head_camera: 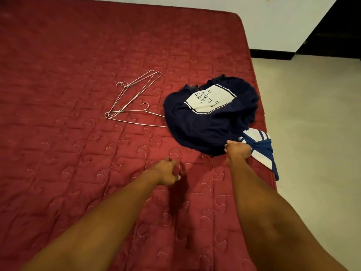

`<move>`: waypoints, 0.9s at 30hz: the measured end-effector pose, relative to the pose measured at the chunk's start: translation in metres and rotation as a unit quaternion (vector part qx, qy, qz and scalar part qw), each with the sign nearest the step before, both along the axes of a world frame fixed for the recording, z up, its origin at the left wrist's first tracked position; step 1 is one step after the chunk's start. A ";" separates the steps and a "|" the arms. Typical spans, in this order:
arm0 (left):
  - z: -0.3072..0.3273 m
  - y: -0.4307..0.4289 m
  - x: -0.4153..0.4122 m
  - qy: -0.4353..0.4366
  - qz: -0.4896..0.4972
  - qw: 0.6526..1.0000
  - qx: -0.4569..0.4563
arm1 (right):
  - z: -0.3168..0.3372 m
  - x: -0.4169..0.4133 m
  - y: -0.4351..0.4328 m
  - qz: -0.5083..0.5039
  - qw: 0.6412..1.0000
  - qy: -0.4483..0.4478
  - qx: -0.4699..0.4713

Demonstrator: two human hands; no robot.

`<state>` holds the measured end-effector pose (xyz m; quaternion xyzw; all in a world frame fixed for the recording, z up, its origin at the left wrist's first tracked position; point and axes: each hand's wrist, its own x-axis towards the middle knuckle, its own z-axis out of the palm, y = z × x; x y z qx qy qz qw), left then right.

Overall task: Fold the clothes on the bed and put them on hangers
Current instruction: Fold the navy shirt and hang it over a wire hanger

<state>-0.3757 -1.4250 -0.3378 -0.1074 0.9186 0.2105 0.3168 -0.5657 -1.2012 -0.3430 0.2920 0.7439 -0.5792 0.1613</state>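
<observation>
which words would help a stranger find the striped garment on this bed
Start at the red quilted bed and go to its right edge, where a navy t-shirt lies heaped. Nearer the camera, beside the right hand, the blue and white garment hangs over the edge. It alone is striped; the t-shirt carries a white text panel.

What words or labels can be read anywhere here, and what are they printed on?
"best version of you": white panel on the crumpled navy T-shirt; a word above "best" is cut off by a fold, unreadable.
No text visible on the blue-and-white striped garment or the wire hangers.
</observation>
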 end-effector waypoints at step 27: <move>0.497 -0.014 -0.019 0.520 0.293 0.799 0.069 | 0.600 0.068 -0.125 0.152 0.849 0.304 -0.406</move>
